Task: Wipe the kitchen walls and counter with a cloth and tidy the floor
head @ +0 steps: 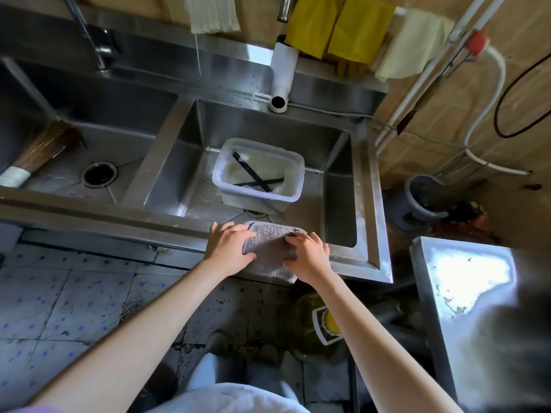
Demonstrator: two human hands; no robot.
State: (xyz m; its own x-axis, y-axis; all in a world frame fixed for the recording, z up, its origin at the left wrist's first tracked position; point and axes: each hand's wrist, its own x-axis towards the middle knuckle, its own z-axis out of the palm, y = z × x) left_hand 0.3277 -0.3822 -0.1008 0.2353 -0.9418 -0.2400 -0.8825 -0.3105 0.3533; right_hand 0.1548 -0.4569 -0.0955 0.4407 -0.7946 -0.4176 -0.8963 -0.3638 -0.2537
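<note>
Cloth (272,248), grey terry, lay draped over the front rim of a double steel sink (167,216), left hand (231,247) and right hand (308,256) each gripping a side with curled fingers; tiled floor (59,293) below; bottle label (323,324) under the sink unreadable, partly hidden by the right forearm.

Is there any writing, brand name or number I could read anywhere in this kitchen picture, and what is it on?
None can be read.
The oil bottle on the floor carries a white and yellow label, but its print is too blurred to make out.
The grey cloth, the plastic tub and the yellow cloths show no text.
</note>
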